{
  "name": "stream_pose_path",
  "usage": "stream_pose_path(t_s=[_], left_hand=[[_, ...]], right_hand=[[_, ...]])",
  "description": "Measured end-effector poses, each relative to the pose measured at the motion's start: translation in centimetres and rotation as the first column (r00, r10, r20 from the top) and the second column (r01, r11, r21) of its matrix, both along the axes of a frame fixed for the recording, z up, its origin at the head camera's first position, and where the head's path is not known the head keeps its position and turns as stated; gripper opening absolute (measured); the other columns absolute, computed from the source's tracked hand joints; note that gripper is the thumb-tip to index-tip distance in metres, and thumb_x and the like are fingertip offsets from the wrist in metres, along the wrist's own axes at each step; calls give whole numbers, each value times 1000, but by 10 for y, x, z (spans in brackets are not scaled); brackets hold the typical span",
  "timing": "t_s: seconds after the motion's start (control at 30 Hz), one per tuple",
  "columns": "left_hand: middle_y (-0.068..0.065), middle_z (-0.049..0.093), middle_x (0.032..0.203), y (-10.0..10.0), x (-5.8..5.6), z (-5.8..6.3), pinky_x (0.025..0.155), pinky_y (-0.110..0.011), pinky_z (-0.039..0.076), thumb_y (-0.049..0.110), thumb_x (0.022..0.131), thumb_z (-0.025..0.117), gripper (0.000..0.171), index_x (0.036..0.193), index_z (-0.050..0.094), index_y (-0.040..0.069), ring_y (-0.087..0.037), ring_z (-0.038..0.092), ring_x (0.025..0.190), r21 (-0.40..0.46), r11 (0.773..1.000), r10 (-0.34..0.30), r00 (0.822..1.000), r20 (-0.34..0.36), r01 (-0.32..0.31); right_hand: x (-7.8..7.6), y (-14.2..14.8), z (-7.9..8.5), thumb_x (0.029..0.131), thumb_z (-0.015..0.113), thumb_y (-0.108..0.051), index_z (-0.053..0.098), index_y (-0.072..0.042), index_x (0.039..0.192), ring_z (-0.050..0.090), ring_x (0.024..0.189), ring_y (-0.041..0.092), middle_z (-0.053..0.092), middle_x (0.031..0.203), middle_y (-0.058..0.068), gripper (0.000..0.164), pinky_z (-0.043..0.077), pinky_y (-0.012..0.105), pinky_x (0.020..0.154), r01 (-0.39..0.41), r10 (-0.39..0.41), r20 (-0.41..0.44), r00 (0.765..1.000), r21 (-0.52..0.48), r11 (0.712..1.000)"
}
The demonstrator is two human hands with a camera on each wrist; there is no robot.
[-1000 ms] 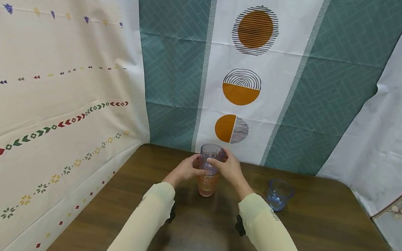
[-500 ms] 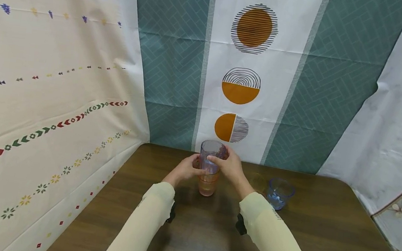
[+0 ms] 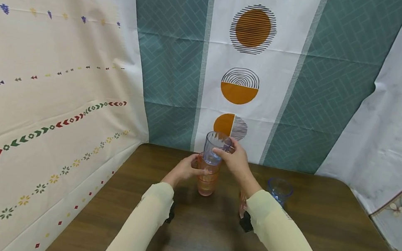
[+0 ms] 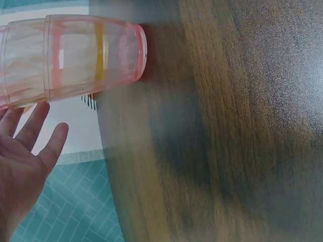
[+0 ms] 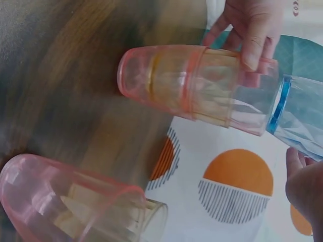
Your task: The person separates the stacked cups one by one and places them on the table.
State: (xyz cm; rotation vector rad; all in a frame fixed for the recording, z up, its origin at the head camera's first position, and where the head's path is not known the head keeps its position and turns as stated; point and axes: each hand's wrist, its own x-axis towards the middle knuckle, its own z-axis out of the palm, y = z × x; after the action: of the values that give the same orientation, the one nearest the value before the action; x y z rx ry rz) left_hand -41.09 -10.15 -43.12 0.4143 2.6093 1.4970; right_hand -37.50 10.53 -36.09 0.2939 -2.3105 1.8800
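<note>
In the head view, my right hand [image 3: 235, 162] holds a clear blue cup [image 3: 213, 154] upright by its side. Directly below it stands a stack of nested pink and yellow cups [image 3: 207, 181]. My left hand [image 3: 184, 169] grips this stack near its upper part, thumb in front. From the right wrist, the blue cup's base [image 5: 279, 103] lies right at the stack's rim; whether it is fully outside, I cannot tell. The left wrist view shows the stack [image 4: 75, 58] with my left fingers [image 4: 35, 123] along it, its top cut off.
Another blue cup [image 3: 280, 189] stands on the wooden table [image 3: 309, 222], right of my right forearm. A pink cup [image 5: 70, 196] and a yellow cup [image 5: 157, 222] stand near the stack, mostly hidden by that forearm in the head view. Patterned cloths [image 3: 173, 76] hang behind the table.
The blue cup, earlier sitting deep in the stack, has risen out of it in my right hand, slightly rightward. My left hand and the stack stay put.
</note>
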Motion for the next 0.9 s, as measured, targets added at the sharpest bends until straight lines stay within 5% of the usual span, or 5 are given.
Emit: stream_pose_path(t_s=[0.63, 0.9], left_hand=[[-12, 46, 150, 1, 0, 2, 109, -47, 39, 33, 85, 81, 76, 147, 44, 10, -29, 43, 138, -4, 1000, -6, 1000, -8, 6], [-10, 50, 146, 1, 0, 1, 108, -47, 41, 32, 85, 81, 71, 144, 47, 11, -28, 45, 135, -27, 1000, -8, 999, -33, 7]], right_hand=[[26, 58, 11, 87, 78, -38, 25, -7, 156, 39, 139, 30, 42, 150, 14, 92, 42, 48, 107, -41, 43, -36, 998, 60, 997], [41, 100, 11, 89, 75, -37, 24, -8, 157, 35, 142, 32, 41, 151, 15, 90, 39, 49, 109, 38, -35, -35, 999, 94, 995]])
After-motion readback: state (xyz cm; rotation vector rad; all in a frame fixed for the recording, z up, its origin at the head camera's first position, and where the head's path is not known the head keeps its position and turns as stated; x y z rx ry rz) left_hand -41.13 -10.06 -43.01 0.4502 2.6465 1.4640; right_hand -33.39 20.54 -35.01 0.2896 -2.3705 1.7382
